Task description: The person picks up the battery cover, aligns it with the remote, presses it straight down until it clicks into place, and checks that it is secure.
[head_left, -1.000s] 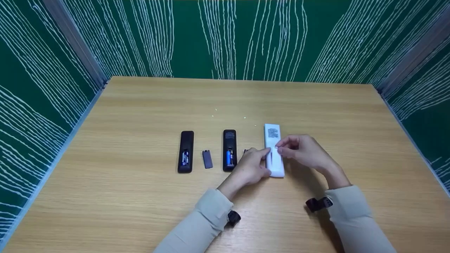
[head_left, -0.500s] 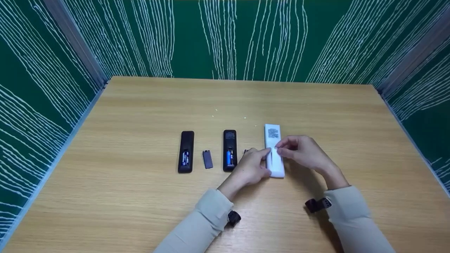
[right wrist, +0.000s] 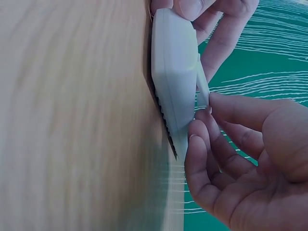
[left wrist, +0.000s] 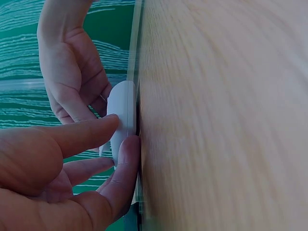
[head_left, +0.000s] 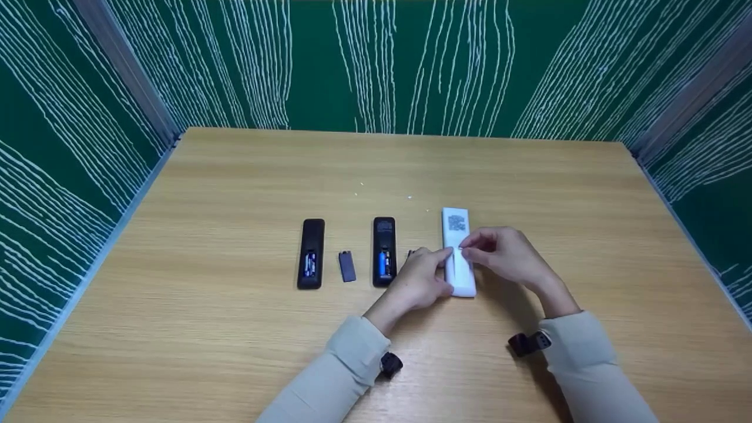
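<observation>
A white remote control (head_left: 456, 235) lies face down on the table, its label at the far end. My left hand (head_left: 418, 281) grips its near part from the left side, thumb and fingers along the edges. From the right, my right hand (head_left: 510, 255) pinches a white battery cover (right wrist: 202, 85) between thumb and fingers. In the right wrist view the cover stands tilted off the back of the remote, its lower end still close against it. The fingers hide much of the battery compartment in the head view.
Two black remotes lie left of my hands, one far left (head_left: 312, 238) and one nearer (head_left: 385, 235), both with batteries in open compartments. A dark battery cover (head_left: 347, 267) lies between them. Another dark piece (head_left: 410, 253) is mostly behind my left hand. Small white bits (head_left: 409, 197) dot the table.
My right hand and forearm have shifted very slightly left, with the cover still pinched. The left hand and the remotes stay in place.
</observation>
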`<move>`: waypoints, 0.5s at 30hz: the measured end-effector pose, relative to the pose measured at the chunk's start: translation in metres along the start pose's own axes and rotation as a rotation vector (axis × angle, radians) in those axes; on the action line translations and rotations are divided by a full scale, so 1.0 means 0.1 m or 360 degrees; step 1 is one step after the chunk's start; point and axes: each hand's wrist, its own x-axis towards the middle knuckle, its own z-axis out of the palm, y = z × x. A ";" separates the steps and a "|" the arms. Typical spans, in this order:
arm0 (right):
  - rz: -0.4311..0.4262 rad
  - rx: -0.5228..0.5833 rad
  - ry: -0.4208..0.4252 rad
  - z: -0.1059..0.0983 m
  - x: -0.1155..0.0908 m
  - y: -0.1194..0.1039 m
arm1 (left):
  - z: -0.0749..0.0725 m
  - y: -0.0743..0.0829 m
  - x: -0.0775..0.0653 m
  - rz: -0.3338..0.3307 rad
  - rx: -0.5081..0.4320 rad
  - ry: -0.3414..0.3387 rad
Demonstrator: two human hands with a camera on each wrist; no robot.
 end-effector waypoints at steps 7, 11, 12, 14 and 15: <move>0.0001 -0.0023 0.0014 0.01 0.01 0.00 | 0.00 0.01 0.00 -0.0028 -0.0001 -0.0007; 0.0002 -0.0028 0.0021 0.01 0.01 0.00 | 0.01 0.00 0.01 -0.0019 0.0013 -0.0003; 0.0000 -0.0026 0.0021 0.01 0.01 0.00 | 0.01 0.00 0.01 -0.0015 0.0018 -0.0003; -0.0003 -0.0026 0.0027 0.02 0.01 0.00 | 0.00 0.00 0.01 -0.0004 0.0020 -0.0002; -0.0005 -0.0028 0.0031 0.02 0.01 0.00 | 0.00 0.00 0.01 0.0002 0.0020 -0.0002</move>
